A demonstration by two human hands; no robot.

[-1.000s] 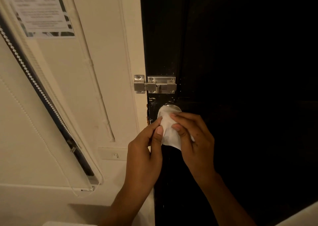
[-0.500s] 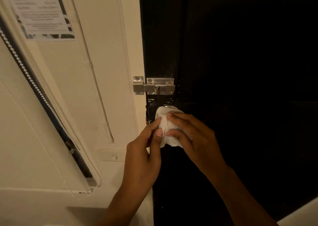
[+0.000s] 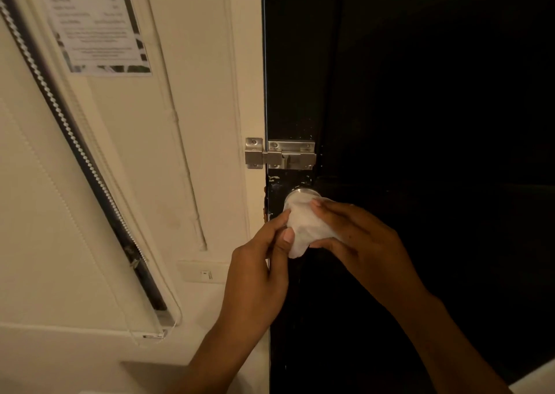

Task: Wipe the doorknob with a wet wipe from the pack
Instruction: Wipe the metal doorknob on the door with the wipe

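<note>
Just below the bolt (image 3: 280, 155), the wipe (image 3: 303, 228) drapes over the knob (image 3: 298, 195), which juts toward the viewer, right hand (image 3: 357, 243) fingers clamped around it, left hand (image 3: 258, 270) pinching its left edge.

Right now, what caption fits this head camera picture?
Both hands press a white wet wipe over the silver doorknob.

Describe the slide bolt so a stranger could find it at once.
Start at the black door and follow its left edge down. The slide bolt bridges door and cream frame, just above the doorknob. It is flat, rectangular steel with screws; the knob is round and wipe-covered.
</note>
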